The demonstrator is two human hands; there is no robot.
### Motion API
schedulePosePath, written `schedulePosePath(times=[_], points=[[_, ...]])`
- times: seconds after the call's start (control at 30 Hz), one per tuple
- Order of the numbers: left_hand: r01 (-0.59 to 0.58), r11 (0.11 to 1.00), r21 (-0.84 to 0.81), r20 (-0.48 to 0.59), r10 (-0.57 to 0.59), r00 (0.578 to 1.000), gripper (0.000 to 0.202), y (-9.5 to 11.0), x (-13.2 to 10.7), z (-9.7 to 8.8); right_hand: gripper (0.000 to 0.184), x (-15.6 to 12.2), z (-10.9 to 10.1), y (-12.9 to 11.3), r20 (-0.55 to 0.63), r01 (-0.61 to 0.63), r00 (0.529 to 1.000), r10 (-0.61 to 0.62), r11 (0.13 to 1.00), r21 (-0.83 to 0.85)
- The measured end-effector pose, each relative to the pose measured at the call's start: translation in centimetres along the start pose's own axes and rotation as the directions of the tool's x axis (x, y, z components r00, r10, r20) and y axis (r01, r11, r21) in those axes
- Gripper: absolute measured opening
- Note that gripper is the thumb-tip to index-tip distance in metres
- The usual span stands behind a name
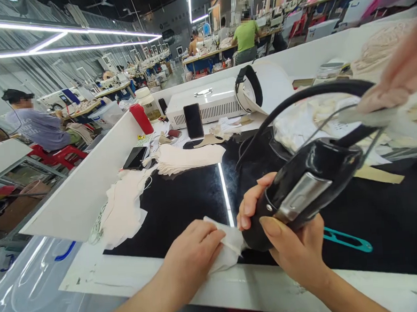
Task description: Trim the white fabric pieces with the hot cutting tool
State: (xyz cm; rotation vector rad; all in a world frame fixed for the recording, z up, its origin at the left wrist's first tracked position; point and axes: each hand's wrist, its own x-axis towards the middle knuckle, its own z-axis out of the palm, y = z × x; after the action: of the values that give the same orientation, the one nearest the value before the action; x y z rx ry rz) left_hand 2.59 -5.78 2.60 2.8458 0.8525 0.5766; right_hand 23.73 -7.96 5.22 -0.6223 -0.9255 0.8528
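My right hand point(295, 249) is wrapped round a black corded hand tool point(319, 173) with a silver plate on its side; its exact kind I cannot make out. The tool tilts down to the left, its tip close to a small white fabric piece point(231, 246). My left hand point(196, 246) has its fingers closed on that fabric piece near the table's front edge. A stack of pale fabric pieces point(190, 158) lies beyond, and another pale stack point(122, 210) lies to the left. Right of my right hand rests a teal flat tool point(351, 240).
A black mat point(183, 204) covers the white table. At the back stand a phone point(193, 121), a white vented box point(208, 99) and a red container point(141, 118). Another person's blurred hand point(398, 78) reaches in at upper right, beside a plastic bag point(298, 127). The tool's cable point(296, 94) arches overhead.
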Motion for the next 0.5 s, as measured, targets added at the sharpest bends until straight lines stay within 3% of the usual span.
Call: schedulePosePath(times=[0.2, 0.33, 0.5], points=[[-0.017, 0.997, 0.076, -0.083, 0.024, 0.996, 0.025, 1.5, -0.9, 1.8, 0.036, 0.0, -0.4, 0.3, 0.036, 0.038, 0.999, -0.038, 0.999, 0.000], [0.006, 0.996, 0.091, -0.100, 0.003, 0.995, 0.022, 1.5, -1.2, 3.0, 0.028, 0.0, -1.3, 0.7, 0.100, 0.036, 0.994, -0.032, 0.999, -0.034], [0.020, 0.999, 0.046, -0.122, -0.014, 0.992, 0.020, 0.9, -1.6, 3.5, 0.031, 0.3, -1.3, 0.6, 0.087, 0.053, 0.995, -0.050, 0.998, -0.032]])
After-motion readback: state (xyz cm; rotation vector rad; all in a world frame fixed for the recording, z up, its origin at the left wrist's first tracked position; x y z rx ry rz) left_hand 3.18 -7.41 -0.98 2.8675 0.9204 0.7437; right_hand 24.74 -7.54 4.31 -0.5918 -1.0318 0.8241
